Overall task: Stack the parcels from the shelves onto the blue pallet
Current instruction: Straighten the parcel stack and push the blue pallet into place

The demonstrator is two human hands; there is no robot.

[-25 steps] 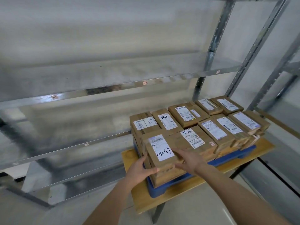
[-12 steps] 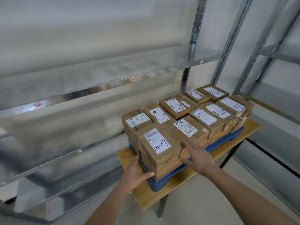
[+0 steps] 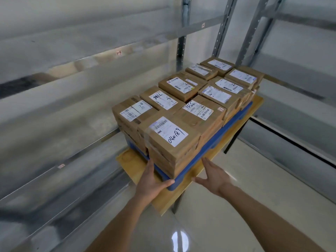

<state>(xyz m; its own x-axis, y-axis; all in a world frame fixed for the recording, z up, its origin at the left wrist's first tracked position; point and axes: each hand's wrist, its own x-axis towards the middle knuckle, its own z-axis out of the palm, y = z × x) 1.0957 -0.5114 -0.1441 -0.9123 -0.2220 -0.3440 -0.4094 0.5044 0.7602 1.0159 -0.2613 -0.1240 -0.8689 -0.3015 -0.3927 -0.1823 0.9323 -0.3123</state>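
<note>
A: Entry, head view. Brown corrugated cardboard parcels (image 3: 183, 113), rectangular and flat-topped, are sitting in two rows and several layers on the blue moulded plastic pallet (image 3: 234, 117). Each one is carrying a white printed label; the nearest is reading "040189" in black marker, with clear tape shining along its left edge.

B: And the pallet's support?

A: It is resting on a pale wooden counter (image 3: 169, 200) with dark metal legs, standing on a glossy tiled floor (image 3: 236, 206) that is reflecting a ceiling light.

B: Hands?

A: The left hand (image 3: 151, 180) is lying flat against the near-left corner of the stack, fingers (image 3: 150, 165) straight along the cardboard side and thumb stretching across the pallet's rounded blue corner. It is touching, not gripping. The right hand (image 3: 213, 176) is hanging spread and relaxed, just beside the pallet's near-right edge, holding nothing; whether it is touching the plastic, I cannot tell.

B: Surroundings?

A: Grey galvanised steel shelves (image 3: 76, 57) are running along the left, smooth and motion-blurred, with perforated uprights behind the stack. More such shelving is showing on the right.
</note>
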